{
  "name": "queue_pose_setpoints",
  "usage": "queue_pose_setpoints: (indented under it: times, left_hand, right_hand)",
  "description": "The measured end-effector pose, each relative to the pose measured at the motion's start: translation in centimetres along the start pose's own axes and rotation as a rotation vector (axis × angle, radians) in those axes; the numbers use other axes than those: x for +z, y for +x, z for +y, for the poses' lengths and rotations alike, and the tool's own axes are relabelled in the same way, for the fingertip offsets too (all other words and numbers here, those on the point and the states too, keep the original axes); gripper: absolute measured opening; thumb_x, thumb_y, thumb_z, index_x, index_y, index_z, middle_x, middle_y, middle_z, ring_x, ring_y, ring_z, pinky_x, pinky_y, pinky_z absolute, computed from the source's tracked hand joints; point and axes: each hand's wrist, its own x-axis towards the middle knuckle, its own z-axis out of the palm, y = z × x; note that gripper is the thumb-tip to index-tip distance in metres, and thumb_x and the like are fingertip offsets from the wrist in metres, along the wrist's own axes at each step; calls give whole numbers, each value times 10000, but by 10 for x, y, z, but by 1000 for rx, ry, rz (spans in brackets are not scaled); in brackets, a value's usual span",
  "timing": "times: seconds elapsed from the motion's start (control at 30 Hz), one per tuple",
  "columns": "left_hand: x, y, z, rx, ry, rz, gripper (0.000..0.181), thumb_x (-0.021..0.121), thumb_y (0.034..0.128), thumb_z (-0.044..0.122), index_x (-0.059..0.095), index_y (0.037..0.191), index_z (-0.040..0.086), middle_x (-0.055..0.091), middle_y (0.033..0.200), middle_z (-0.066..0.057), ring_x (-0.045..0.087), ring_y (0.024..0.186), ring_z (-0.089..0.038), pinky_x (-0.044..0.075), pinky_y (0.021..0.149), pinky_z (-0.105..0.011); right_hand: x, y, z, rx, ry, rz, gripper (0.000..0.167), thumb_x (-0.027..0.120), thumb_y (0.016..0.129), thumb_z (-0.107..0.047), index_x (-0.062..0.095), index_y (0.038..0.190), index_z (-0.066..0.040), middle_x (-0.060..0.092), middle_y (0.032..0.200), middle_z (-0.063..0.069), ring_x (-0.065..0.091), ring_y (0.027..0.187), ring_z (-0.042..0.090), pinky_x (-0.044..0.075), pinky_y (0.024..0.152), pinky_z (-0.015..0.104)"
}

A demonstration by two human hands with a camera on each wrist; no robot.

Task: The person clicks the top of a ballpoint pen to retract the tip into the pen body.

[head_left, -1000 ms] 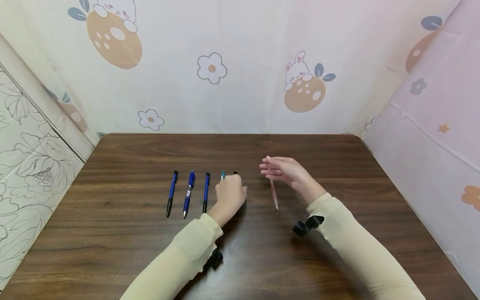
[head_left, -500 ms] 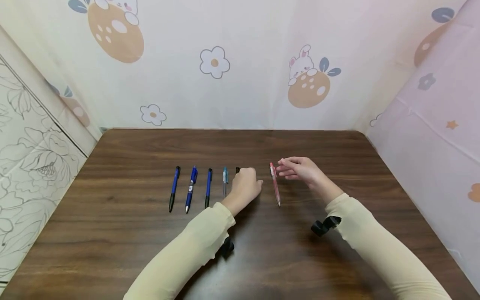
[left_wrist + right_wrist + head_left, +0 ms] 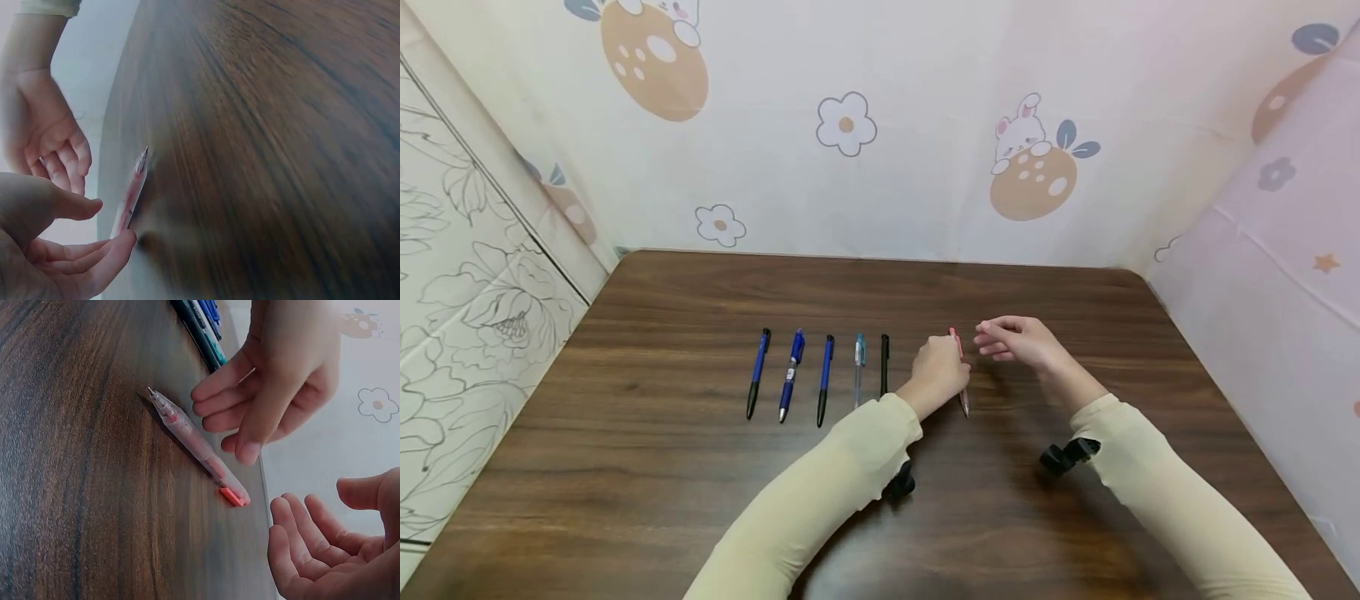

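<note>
A clear pen with a red clip (image 3: 965, 404) lies on the table, tip toward the near edge, partly covered by my left hand (image 3: 938, 371) in the head view. The right wrist view shows this red pen (image 3: 190, 440) whole, with my left hand (image 3: 272, 394) close beside it, fingers bent and a gap between them and the pen. Nothing is held there. On the pen's other side my right hand (image 3: 1018, 340) hovers, its fingers loosely bent and holding nothing. In the left wrist view, left-hand fingertips overlap the upper part of the pen (image 3: 132, 194).
Left of the hands lies a row of pens: a blue-and-black pen (image 3: 758, 373), a blue pen with a silver tip (image 3: 791, 375), another blue-and-black pen (image 3: 825, 380), a clear pen with a teal top (image 3: 860, 367) and a black pen (image 3: 884, 364). A patterned curtain (image 3: 925, 167) hangs behind the table (image 3: 647, 483).
My left hand has moved right from the black pen to the red pen, uncovering the teal-topped and black pens. My right hand has drawn back rightward, away from the red pen.
</note>
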Motion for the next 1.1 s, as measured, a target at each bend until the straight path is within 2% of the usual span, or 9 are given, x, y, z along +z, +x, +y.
queue_pose_setpoints:
  times: [0.13,0.23,0.43,0.6,0.73,0.87,0.97,1.1]
  left_hand:
    - [6,3,8,-26,94,25,162,682,880,257,695,895,97,711,833,-27,677,717,-139,520,506,-248]
    - [10,5,14,-50,148,51,148,686,860,249,697,923,115,726,896,-33,707,804,-168,561,556,-283]
    - [17,7,22,-74,235,93,136,686,828,199,694,948,135,732,928,-26,712,813,-158,578,578,-274]
    - [19,7,25,-85,276,71,153,693,828,209,684,967,145,728,949,-14,707,823,-144,574,577,-255]
    - [18,6,25,-77,248,71,177,688,831,204,686,990,126,724,951,-35,710,825,-161,575,571,-262]
    - [15,4,19,-57,170,76,151,691,819,168,693,958,109,718,901,-41,701,771,-155,547,518,-248]
    - [12,4,12,-48,80,54,71,709,794,137,647,807,104,655,765,-19,618,637,-119,471,449,-221]
    - [8,3,4,-57,-12,23,277,718,765,111,480,627,142,491,631,14,470,534,-110,384,412,-210]
  right_hand:
    - [1,-1,0,0,11,-1,536,509,996,-340,484,1332,78,690,1177,167,697,859,35,591,853,283]
    - [2,-2,1,5,30,-5,537,516,993,-336,485,1330,81,727,1093,75,693,842,19,592,843,276]
    - [2,-1,1,18,56,5,533,533,986,-326,491,1318,88,728,920,-83,687,813,13,596,805,250]
    - [1,0,-1,33,55,10,528,525,989,-323,488,1321,86,725,897,-111,681,794,-2,595,799,243]
    - [1,-1,-3,31,63,11,528,522,992,-317,483,1324,92,723,883,-119,681,790,-7,596,835,280]
    - [0,-1,-2,22,75,3,522,519,994,-313,482,1324,90,742,936,-73,685,799,-10,591,865,310]
    - [0,-2,-2,24,79,-3,530,513,996,-324,477,1330,86,747,1001,-28,688,812,-9,586,885,326]
    - [-1,-3,-4,31,80,-3,540,502,1000,-336,470,1338,84,744,985,-55,687,818,-9,581,899,332]
